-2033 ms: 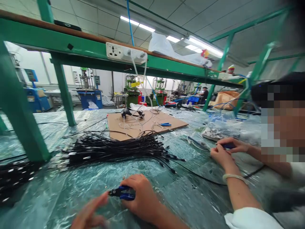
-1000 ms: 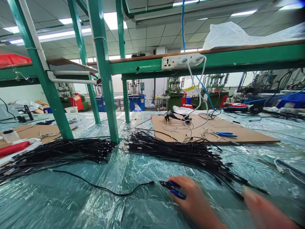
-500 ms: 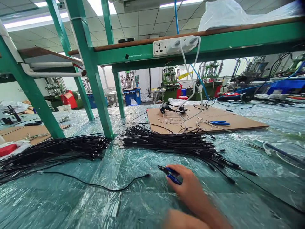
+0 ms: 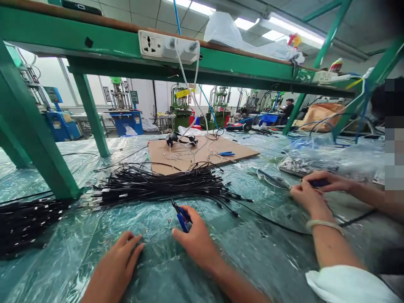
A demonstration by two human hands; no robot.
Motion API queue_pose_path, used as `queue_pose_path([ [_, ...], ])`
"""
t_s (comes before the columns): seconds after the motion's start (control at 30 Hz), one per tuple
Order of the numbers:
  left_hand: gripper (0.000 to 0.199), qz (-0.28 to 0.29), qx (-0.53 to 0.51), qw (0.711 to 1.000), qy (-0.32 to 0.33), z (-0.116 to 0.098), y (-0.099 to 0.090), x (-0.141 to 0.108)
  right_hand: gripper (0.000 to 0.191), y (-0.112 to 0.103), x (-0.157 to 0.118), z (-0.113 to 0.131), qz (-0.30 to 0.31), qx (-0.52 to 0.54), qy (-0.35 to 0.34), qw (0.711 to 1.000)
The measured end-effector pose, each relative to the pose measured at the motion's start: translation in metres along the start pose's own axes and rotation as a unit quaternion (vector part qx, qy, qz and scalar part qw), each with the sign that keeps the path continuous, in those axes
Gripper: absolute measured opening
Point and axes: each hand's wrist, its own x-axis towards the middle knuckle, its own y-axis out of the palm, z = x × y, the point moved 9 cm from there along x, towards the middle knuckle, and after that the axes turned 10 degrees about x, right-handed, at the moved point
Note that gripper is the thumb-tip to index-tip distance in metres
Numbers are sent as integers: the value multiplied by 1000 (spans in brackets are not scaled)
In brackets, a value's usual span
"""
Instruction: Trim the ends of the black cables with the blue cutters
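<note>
My right hand is closed round the blue handles of small cutters, whose dark jaws point up and away. Lower left, my left hand rests on the plastic-covered table, thumb and fingers a little apart and nothing visible between them. Just beyond both hands lies a long bundle of black cables, not touched by either hand. Another pile of black cables is at the left edge.
At the right, a co-worker's hands hold a dark tool near a black cable. Behind the bundle, a cardboard sheet carries white cords and blue pliers. A green shelf frame with a power strip spans above.
The view has turned right, bringing the co-worker's hands into sight. My left hand now shows flat on the table at the left. The single loose cable in front is out of sight.
</note>
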Motion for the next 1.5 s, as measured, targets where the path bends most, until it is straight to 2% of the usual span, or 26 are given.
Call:
queue_pose_path([
  [0.13, 51, 4, -37, 999, -10, 4, 2, -2, 58, -2, -3, 2, -18, 72, -2, 997],
  [0.27, 46, 16, -63, 998, 5, -1, -18, -7, 60, 1, 3, 5, -28, 179, 18, 983],
  [0.4, 46, 21, -89, 996, 9, -6, -50, -14, 38, 8, 10, 7, -29, 305, 105, 946],
  [0.47, 47, 23, -86, 996, -4, -7, -61, -18, 36, 12, 11, 6, -30, 351, 163, 922],
  [0.57, 36, 47, -80, 996, -10, -12, -63, -25, 40, 18, 10, 7, -31, 374, 224, 900],
  [0.63, 25, 71, -81, 994, 0, -20, -58, -29, 41, 23, 10, 9, -27, 370, 226, 901],
  [0.73, 17, 97, -93, 991, 15, -30, -49, -33, 44, 30, 14, 12, -11, 352, 179, 919],
  [0.87, 22, 112, -126, 986, 14, -34, -41, -34, 53, 38, 13, 7, 30, 287, 106, 952],
  [1.07, 21, 53, -233, 970, -35, -18, -44, -32, 56, 42, 3, -10, 113, 183, 64, 974],
  [1.17, 26, 34, -318, 944, -79, -7, -39, -30, 59, 42, 0, -17, 138, 142, 55, 979],
  [1.3, 42, 58, -426, 895, -121, 0, -29, -29, 60, 44, -9, -13, 161, 66, 33, 984],
  [1.4, 48, 62, -493, 856, -145, 2, -30, -30, 41, 45, -17, 18, 171, -80, -110, 976],
  [1.5, 50, 44, -574, 800, -168, 4, -35, -33, 31, 38, -25, 52, 120, -190, -281, 933],
])
